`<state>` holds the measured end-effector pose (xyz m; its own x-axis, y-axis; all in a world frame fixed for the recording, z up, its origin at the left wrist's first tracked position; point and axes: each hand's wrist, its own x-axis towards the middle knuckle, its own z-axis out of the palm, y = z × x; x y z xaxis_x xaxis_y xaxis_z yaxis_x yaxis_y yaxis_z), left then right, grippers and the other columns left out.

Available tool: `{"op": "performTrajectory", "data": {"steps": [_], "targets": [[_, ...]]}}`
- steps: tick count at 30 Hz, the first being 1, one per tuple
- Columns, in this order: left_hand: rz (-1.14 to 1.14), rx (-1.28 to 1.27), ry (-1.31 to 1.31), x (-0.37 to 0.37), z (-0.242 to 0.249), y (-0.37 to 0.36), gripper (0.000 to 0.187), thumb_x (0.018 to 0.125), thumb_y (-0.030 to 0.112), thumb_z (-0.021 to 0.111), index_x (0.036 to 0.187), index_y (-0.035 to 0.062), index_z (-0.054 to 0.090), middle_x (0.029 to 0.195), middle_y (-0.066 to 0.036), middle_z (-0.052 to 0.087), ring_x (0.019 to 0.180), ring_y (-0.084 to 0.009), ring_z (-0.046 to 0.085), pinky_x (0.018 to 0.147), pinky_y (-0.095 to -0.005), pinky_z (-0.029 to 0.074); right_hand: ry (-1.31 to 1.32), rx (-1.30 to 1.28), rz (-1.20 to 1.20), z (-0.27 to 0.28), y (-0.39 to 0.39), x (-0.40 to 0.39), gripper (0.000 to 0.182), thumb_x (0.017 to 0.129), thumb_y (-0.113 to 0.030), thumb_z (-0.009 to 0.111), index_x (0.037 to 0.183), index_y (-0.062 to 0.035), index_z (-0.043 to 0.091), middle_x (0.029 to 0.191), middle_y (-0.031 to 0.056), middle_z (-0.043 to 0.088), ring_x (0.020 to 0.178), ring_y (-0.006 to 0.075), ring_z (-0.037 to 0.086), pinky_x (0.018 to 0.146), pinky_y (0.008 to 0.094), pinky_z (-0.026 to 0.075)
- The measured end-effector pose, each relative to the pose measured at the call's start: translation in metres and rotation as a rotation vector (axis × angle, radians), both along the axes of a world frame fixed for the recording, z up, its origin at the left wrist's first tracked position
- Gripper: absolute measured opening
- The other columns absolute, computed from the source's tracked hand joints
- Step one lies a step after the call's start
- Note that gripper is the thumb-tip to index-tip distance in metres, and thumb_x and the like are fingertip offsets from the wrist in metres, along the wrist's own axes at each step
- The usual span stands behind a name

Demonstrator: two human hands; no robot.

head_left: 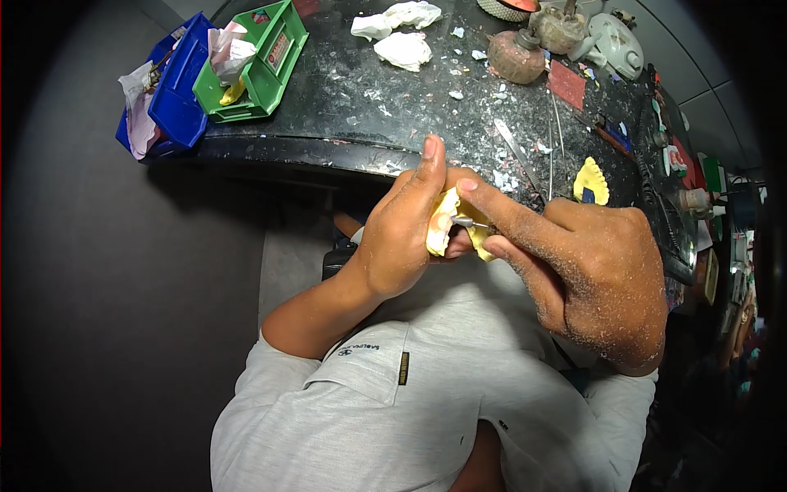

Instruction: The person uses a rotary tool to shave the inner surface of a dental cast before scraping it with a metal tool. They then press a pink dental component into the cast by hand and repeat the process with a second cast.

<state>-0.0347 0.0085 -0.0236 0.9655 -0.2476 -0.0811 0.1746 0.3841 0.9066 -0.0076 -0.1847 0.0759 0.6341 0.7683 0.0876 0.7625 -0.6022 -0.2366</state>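
Note:
A yellow plaster dental cast (pixel 440 236) with a pinkish area is in my left hand (pixel 398 234), whose thumb points up along its side while the fingers pass behind. My right hand (pixel 602 275), speckled with pale dust, grips a rotary tool, its body hidden by the fingers. Only its thin metal shank and grey bur (pixel 464 221) show, the bur at the inner side of the cast. My right index fingertip reaches the cast's upper edge. Another yellow dental cast (pixel 590 182) lies on the bench beyond my right hand.
On the dark, debris-strewn bench (pixel 344 123) sit a green bin (pixel 283 61) and a blue bin (pixel 182 102) at left. White lumps (pixel 403 51) lie at the back. A metal spatula (pixel 518 152), a round reddish pot (pixel 516 57) and a red sheet (pixel 566 84) are farther right.

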Motion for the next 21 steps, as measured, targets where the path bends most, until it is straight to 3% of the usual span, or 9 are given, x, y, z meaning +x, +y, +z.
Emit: {"op": "performTrajectory", "data": {"steps": [21], "targets": [[-0.003, -0.045, 0.073, 0.0000, 0.0009, -0.0001, 0.084, 0.112, 0.064, 0.011, 0.093, 0.0044, 0.067, 0.065, -0.001, 0.053, 0.054, -0.0074, 0.044, 0.050, -0.0231, 0.036, -0.044, 0.025, 0.011, -0.0050, -0.0005, 0.0012, 0.048, 0.094, -0.026, 0.076, 0.142, -0.0273, 0.069, 0.056, 0.0021, 0.047, 0.045, 0.0157, 0.044, 0.044, 0.0351, 0.037]]}}
